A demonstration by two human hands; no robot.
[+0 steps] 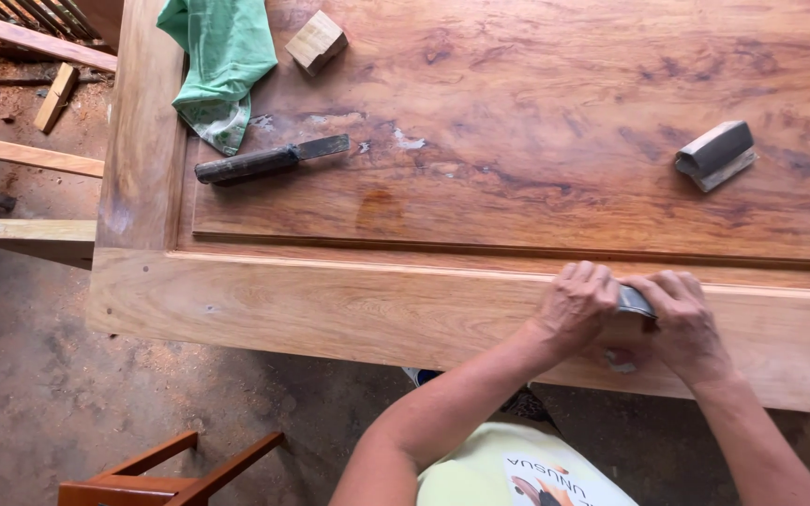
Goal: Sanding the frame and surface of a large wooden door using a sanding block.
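Both my hands press a small grey sanding pad (634,302) onto the pale front rail (330,305) of a large wooden door panel (536,112) lying flat. My left hand (576,305) grips the pad's left end with fingers curled over it. My right hand (684,323) holds its right end. Most of the pad is hidden under my fingers. A small whitish spot (622,361) shows on the rail just below my hands.
On the reddish panel lie a putty knife with a dark handle (269,160), a green cloth (220,61), a small wooden block (316,41) and a grey sanding block (716,155). Wooden slats (30,155) stand at left over a dirt floor. An orange-brown stool (157,473) is below.
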